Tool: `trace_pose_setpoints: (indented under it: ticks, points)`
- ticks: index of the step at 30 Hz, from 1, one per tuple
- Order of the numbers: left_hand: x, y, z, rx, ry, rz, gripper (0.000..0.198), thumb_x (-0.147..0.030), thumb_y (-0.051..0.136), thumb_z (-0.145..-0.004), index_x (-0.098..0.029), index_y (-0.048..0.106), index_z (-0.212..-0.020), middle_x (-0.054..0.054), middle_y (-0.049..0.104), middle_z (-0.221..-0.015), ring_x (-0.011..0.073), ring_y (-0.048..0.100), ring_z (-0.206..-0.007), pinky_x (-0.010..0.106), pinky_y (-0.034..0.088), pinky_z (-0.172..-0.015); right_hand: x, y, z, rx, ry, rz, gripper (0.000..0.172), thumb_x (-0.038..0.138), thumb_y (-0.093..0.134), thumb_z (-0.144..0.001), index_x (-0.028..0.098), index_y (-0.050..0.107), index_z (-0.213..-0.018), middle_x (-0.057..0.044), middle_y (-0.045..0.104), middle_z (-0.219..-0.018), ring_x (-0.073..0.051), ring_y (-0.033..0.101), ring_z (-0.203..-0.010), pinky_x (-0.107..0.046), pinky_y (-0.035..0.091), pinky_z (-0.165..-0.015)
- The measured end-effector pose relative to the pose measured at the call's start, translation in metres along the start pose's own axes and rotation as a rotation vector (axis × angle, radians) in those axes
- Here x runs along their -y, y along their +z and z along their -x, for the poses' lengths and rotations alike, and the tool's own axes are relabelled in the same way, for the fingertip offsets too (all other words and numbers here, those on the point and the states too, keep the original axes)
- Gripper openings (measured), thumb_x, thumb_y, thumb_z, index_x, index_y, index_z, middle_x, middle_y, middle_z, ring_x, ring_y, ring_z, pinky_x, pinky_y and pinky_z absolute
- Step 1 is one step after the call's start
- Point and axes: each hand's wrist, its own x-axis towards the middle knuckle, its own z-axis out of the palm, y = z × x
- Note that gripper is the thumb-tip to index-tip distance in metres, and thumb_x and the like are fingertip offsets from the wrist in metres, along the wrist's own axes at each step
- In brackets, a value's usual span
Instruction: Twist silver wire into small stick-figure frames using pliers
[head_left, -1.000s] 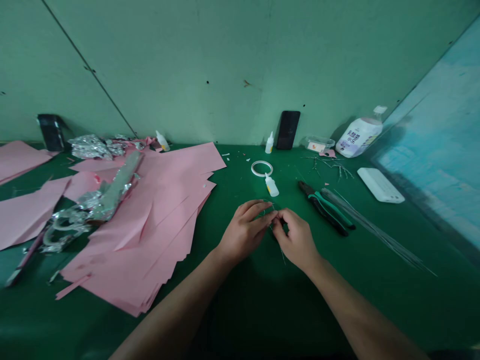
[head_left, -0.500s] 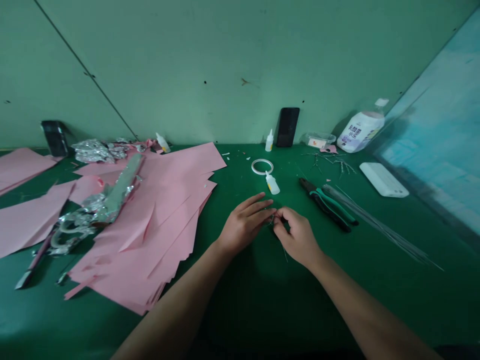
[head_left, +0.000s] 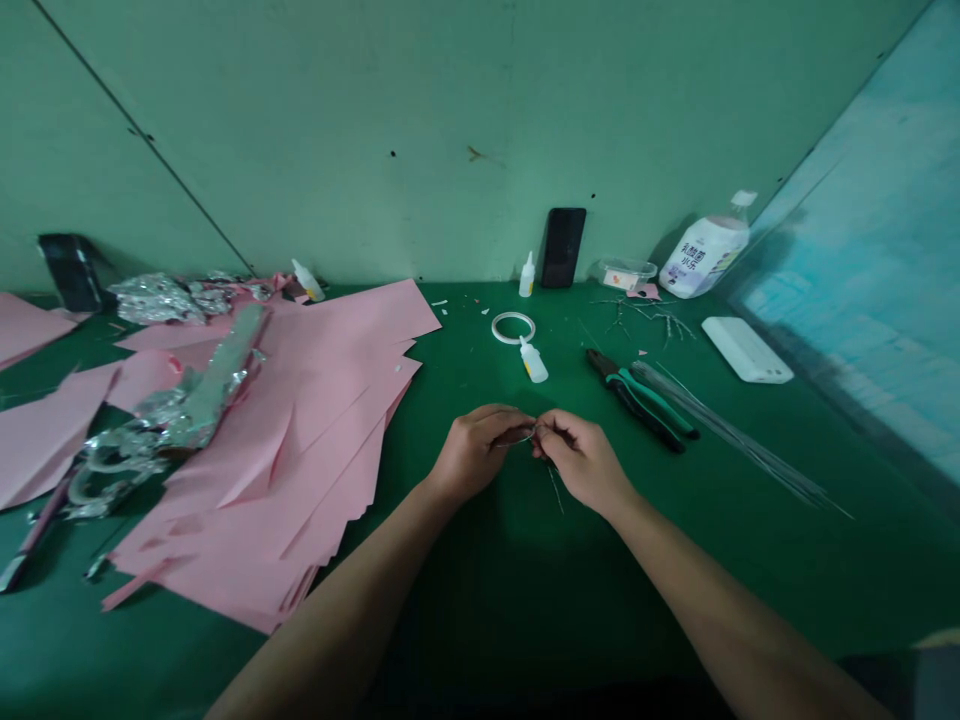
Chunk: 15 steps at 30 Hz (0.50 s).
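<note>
Low over the green table, my left hand (head_left: 476, 452) and my right hand (head_left: 583, 458) meet fingertip to fingertip. Between them they pinch a thin metal wire (head_left: 556, 487), whose twisted end hangs below my right fingers. A curved stretch of it shows by the left fingertips; the rest is hidden by the fingers. Just beyond my hands lies a small white glue bottle (head_left: 534, 362), its nozzle against a white ring (head_left: 498, 328). To the right are pliers (head_left: 645, 400) with green and black handles, beside a bundle of straight wires (head_left: 731, 440).
Pink paper sheets (head_left: 330, 430) spread across the left, with crumpled silver foil (head_left: 161, 298) and a craft knife (head_left: 37, 535). Along the wall stand a phone (head_left: 563, 247), another glue bottle (head_left: 527, 276), a plastic tub (head_left: 626, 273) and a drink bottle (head_left: 705, 257). A white power bank (head_left: 748, 350) lies right.
My left fingers, spread out before, have closed in on the wire. The view has shifted slightly, so the table things sit a little further left and higher.
</note>
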Motion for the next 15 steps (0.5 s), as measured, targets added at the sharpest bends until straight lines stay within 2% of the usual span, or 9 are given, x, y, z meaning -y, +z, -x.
trace_pose_setpoints:
  ticks: [3, 9, 12, 15]
  points:
    - [-0.0002, -0.0016, -0.0005, 0.028, -0.067, 0.056, 0.016, -0.014, 0.057, -0.089, -0.018, 0.072, -0.095, 0.008, 0.073, -0.092, 0.0175, 0.069, -0.088, 0.031, 0.055, -0.078, -0.0025, -0.0008, -0.0016, 0.023, 0.038, -0.129, 0.018, 0.029, 0.051, -0.089, 0.018, 0.06, -0.079, 0.0, 0.06, -0.07, -0.015, 0.058, -0.067, -0.027, 0.043, -0.061]
    - [-0.0053, -0.0031, -0.0013, 0.044, -0.211, 0.105, 0.014, -0.016, 0.059, -0.088, -0.018, 0.073, -0.091, 0.006, 0.072, -0.086, 0.0161, 0.067, -0.081, 0.028, 0.052, -0.073, -0.0062, 0.0013, -0.0039, 0.034, 0.139, -0.31, 0.015, 0.025, 0.054, -0.084, 0.017, 0.061, -0.074, 0.001, 0.058, -0.065, -0.013, 0.057, -0.062, -0.026, 0.039, -0.056]
    - [-0.0077, -0.0019, -0.0015, 0.035, -0.243, 0.064, 0.014, -0.017, 0.059, -0.088, -0.017, 0.072, -0.092, 0.008, 0.072, -0.088, 0.0173, 0.066, -0.083, 0.029, 0.051, -0.073, -0.0076, 0.0016, -0.005, 0.038, 0.158, -0.317, 0.015, 0.026, 0.055, -0.084, 0.017, 0.062, -0.075, 0.0, 0.06, -0.067, -0.013, 0.058, -0.062, -0.025, 0.04, -0.055]
    - [-0.0086, 0.0005, -0.0013, 0.025, -0.271, 0.004, 0.015, -0.013, 0.059, -0.087, -0.016, 0.071, -0.094, 0.008, 0.071, -0.089, 0.0171, 0.066, -0.081, 0.029, 0.051, -0.072, -0.0091, 0.0007, -0.0065, -0.016, 0.184, -0.32, 0.016, 0.03, 0.061, -0.083, 0.016, 0.066, -0.078, 0.0, 0.06, -0.067, -0.013, 0.057, -0.063, -0.025, 0.041, -0.056]
